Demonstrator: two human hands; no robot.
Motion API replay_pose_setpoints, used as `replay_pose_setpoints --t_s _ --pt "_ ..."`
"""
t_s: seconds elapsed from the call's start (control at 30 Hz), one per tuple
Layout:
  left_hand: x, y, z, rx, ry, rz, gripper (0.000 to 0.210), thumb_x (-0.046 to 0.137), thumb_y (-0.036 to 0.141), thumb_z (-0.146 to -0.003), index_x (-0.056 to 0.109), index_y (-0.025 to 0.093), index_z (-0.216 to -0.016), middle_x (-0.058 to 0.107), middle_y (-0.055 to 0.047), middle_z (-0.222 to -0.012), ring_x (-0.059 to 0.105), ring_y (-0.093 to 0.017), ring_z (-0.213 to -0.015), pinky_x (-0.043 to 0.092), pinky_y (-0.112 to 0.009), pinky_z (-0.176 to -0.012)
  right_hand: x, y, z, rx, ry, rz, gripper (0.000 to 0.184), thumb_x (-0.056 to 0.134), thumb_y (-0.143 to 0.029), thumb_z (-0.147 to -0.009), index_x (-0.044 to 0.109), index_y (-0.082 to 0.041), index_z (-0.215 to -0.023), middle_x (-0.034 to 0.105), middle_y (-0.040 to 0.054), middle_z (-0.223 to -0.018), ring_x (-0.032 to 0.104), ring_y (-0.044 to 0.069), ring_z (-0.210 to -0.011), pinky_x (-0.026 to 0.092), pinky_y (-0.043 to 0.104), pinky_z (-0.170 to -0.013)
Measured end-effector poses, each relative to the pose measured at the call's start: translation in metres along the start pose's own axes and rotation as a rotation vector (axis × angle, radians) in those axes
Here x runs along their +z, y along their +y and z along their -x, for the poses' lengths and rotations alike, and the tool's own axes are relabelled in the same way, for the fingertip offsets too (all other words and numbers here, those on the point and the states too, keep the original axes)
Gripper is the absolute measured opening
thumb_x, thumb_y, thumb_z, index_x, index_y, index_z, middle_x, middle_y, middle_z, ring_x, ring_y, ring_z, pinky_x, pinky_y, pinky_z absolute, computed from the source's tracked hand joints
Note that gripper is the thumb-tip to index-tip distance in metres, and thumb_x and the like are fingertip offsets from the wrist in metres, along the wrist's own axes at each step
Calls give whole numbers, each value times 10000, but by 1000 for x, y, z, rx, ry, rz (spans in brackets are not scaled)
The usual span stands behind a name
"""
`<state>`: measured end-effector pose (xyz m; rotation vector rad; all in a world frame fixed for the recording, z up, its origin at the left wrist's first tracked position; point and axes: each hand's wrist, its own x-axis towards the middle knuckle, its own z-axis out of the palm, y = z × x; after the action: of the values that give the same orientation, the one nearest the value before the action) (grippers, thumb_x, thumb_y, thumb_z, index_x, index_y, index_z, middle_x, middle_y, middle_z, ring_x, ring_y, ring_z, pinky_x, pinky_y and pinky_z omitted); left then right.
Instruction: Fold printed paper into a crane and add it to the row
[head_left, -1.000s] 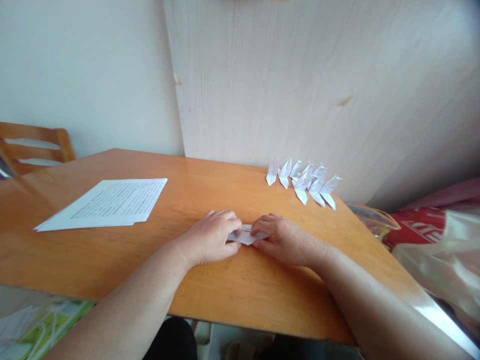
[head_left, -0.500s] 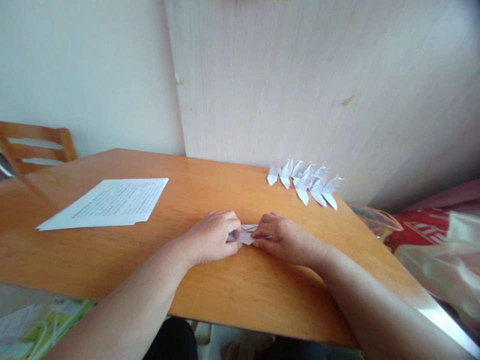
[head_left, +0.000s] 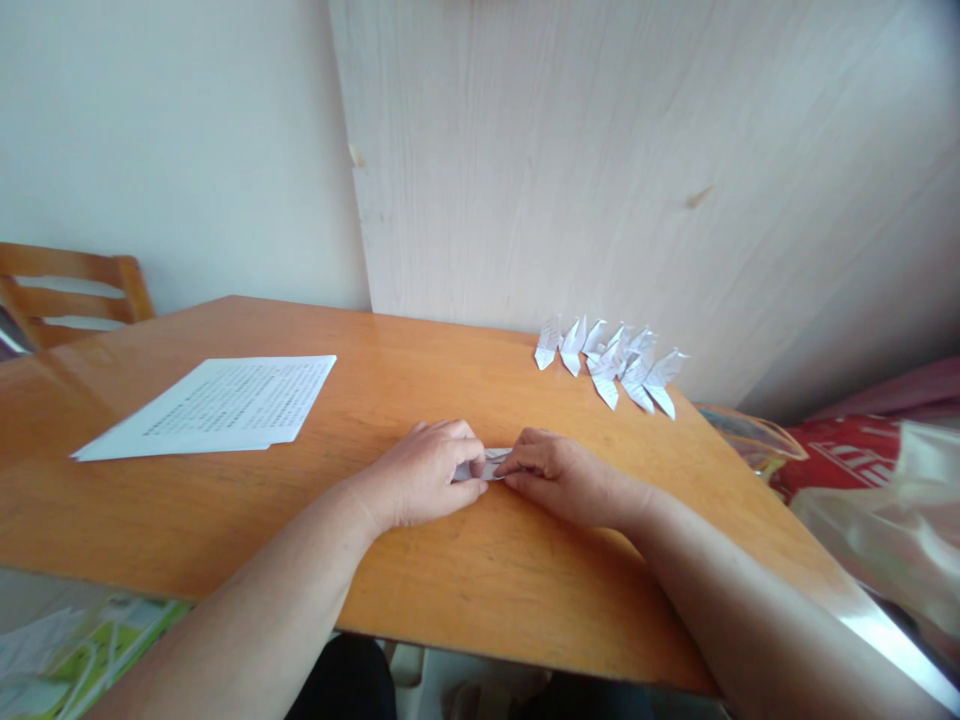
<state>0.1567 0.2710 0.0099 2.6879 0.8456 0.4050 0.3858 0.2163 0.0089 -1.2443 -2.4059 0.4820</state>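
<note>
A small piece of folded white paper (head_left: 495, 466) lies on the table between my hands, mostly covered by fingers. My left hand (head_left: 433, 470) pinches its left end, with thumb at the near edge and fingers curled over the top. From the other side my right hand (head_left: 559, 475) grips the right part, its thumb and forefinger close together on the near edge. Farther back on the right stand several folded white paper figures (head_left: 606, 362) with pointed, wing-like flaps. Printed lines show on some of them.
A stack of printed sheets (head_left: 225, 405) rests on the left of the wooden table (head_left: 360, 590). A pale panel (head_left: 525, 170) stands behind the table. At the far left is a wooden chair (head_left: 71, 285). Bags (head_left: 832, 450) sit beyond the right edge.
The pointed near flap of the paper has been folded up, leaving a straighter near edge. My right fingers have shifted slightly left, narrowing the gap between the hands.
</note>
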Motion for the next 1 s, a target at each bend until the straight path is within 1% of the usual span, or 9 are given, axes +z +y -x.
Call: replay_pose_setpoints --t_s 0.13,0.27,0.37,0.47,0.57,0.67,0.83,1.0 --pt "1 -2 -2 -15 -16 33 106 576 281 -891 666 237 -859 599 -20 -957 570 -189 -906 426 -305 -788 2 2 -3 20 7 -24 192 542 -156 -954 723 -218 -970 655 24 -877 607 161 -844 448 272 -760" --pt "1 -3 -4 -32 -32 51 165 533 315 -928 656 231 -855 589 -23 -954 562 -178 -876 434 -296 -773 7 7 -4 77 45 -67 140 555 -167 -931 690 -195 -902 662 22 -864 606 155 -794 443 269 -712" --pt "1 -3 -4 -44 -45 66 184 528 333 -933 643 227 -836 586 -21 -955 557 -174 -864 435 -291 -763 9 9 -4 121 58 -119 106 572 -173 -907 673 -195 -926 671 20 -889 610 157 -794 444 269 -701" --pt "0 -2 -5 -51 -48 80 219 512 354 -944 630 222 -815 585 -22 -950 553 -173 -855 433 -288 -751 9 8 -3 148 33 -155 113 591 -202 -894 672 -202 -972 673 16 -897 609 159 -789 442 269 -693" --pt "0 -2 -5 -64 -52 87 252 494 363 -951 611 214 -785 585 -23 -937 552 -171 -842 434 -284 -738 9 7 -5 166 32 -136 94 579 -232 -905 667 -199 -907 667 15 -866 602 159 -776 432 271 -689" --pt "1 -3 -6 -80 -47 95 239 479 338 -947 607 212 -789 590 -23 -945 558 -173 -864 444 -287 -762 10 6 -9 223 51 -111 123 558 -242 -912 640 -193 -835 660 13 -825 588 156 -753 415 269 -674" --pt "1 -8 -7 -101 -50 149 236 434 257 -930 646 214 -836 608 -30 -982 565 -178 -926 455 -300 -844 13 5 -11 299 59 -98 99 551 -225 -893 611 -195 -820 658 7 -801 575 150 -733 393 262 -653" --pt "-1 -7 -7 -126 -50 165 201 450 232 -892 637 207 -821 607 -26 -953 568 -175 -891 462 -297 -807 15 3 -12 350 81 -78 33 581 -211 -855 599 -200 -829 674 10 -808 582 154 -729 384 260 -639"
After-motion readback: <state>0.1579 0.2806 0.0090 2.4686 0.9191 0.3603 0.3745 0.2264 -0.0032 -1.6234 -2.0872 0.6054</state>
